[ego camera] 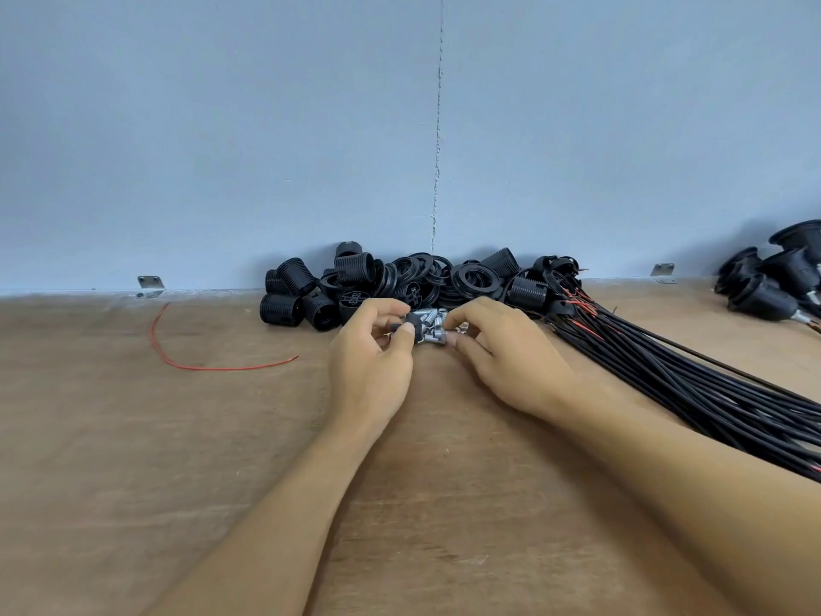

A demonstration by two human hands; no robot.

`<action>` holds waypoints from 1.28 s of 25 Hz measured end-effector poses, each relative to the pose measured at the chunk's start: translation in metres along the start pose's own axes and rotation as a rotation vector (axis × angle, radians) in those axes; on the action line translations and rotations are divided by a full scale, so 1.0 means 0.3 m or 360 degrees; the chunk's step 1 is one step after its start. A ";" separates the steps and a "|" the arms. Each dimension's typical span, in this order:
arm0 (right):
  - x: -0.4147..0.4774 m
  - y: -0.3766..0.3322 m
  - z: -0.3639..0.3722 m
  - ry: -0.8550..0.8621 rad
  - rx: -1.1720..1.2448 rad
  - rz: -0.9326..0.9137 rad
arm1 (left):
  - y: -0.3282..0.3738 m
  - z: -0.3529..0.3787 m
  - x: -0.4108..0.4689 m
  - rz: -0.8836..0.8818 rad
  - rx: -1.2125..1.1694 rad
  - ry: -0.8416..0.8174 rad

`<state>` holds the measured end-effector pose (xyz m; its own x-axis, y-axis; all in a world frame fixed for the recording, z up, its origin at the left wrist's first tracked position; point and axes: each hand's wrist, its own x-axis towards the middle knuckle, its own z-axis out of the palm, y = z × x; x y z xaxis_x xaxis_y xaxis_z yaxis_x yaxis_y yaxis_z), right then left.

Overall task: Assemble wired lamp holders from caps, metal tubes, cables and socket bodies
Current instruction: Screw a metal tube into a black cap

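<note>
Left hand (373,366): fingers pinched on small black cap (412,327), above tabletop (177,460) near middle of back edge. Right hand (504,362): thumb and forefinger clamped on metal tube (434,339), just beside cap. Loose tubes (433,315) just behind. Socket bodies (320,300) heaped along back edge. Cables (675,371) bundled toward right edge. Red wire (186,365) lies at left.

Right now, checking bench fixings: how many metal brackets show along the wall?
2. Left bracket near the red wire; right bracket beyond the cables. The parts pile may hide more.
</note>
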<state>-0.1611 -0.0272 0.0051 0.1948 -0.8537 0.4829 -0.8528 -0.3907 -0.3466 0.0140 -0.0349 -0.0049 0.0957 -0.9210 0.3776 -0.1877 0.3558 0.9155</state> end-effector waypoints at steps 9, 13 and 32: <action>-0.084 0.021 -0.039 0.0246 0.0771 0.0390 | 0.005 0.010 0.020 -0.0568 -0.0632 -0.0454; -0.075 0.017 -0.037 0.0158 0.0800 0.0360 | 0.001 0.015 0.025 -0.0595 -0.0633 -0.0421; -0.070 0.046 -0.021 0.0172 0.0991 0.0401 | -0.008 0.019 0.020 -0.0550 -0.0588 -0.0470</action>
<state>-0.1799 -0.0126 -0.0048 -0.0507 -0.9181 0.3932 -0.4214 -0.3373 -0.8418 0.0095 -0.0421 -0.0058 -0.1957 -0.9797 0.0424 0.1641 0.0099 0.9864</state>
